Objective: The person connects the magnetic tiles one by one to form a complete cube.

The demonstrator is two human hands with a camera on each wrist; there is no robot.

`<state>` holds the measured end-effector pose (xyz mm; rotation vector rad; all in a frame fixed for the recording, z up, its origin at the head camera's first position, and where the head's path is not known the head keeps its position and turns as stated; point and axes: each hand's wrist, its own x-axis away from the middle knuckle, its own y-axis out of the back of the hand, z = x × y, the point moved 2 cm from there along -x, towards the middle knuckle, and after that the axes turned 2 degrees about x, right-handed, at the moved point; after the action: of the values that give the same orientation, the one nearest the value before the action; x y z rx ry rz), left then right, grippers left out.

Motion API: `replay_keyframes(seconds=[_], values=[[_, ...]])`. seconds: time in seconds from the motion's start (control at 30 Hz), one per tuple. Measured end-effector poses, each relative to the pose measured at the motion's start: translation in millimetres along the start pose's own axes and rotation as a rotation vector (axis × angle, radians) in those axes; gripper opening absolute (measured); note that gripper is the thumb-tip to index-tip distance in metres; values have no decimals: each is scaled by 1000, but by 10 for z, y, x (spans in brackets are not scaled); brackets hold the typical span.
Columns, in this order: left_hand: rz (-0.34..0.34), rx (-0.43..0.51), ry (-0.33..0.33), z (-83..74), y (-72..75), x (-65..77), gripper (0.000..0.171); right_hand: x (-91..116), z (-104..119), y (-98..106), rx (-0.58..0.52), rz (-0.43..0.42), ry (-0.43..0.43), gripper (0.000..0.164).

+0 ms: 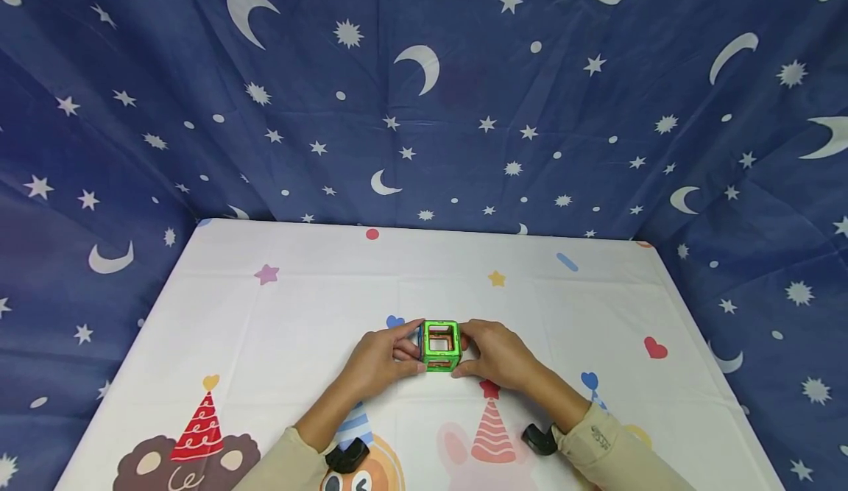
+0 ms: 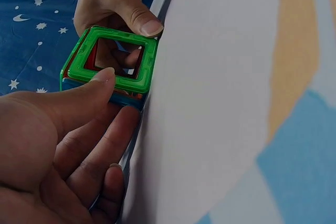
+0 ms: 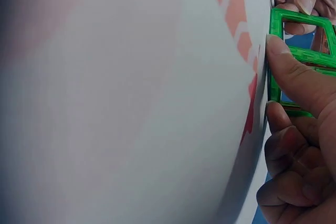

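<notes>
A small hollow cube of magnetic tiles [image 1: 441, 356] sits on the table, with green frames on its top and front. Blue shows along its left side, and red or orange frames show through the openings. From the left, my left hand [image 1: 379, 358] holds it, the thumb at the near edge and a finger along the far side. My right hand [image 1: 500, 355] grips the opposite side in much the same way. In the left wrist view, the left thumb lies on a green square tile [image 2: 84, 56]. The right wrist view shows the right thumb against a green frame [image 3: 310, 54].
A white tablecloth [image 1: 318, 307] printed with stars, hearts and party-hat animals covers the table. Behind it and at both sides hangs a dark blue curtain [image 1: 457, 174] with moons and stars. Black wrist straps or devices [image 1: 539, 439] sit by both sleeves.
</notes>
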<state>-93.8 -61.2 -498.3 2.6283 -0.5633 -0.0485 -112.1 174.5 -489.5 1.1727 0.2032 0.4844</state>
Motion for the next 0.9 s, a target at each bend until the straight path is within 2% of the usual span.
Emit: replay_keyframes(seconds=[0.13,0.3,0.4,0.53,0.9], values=[[-3,1,5,2,-2,-8,71,-12,-14,27,-37,20,7,55],[5,76,14,30,-10,-20,71,-26,-57,109,-216,0,60,68],[7,126,12,48,-7,-25,72,-41,-72,138,-279,-32,101,72],[7,151,14,60,-1,-28,71,-57,-79,131,-293,-38,110,71],[-12,135,10,44,-8,-28,67,-68,-77,132,-299,-22,89,71]])
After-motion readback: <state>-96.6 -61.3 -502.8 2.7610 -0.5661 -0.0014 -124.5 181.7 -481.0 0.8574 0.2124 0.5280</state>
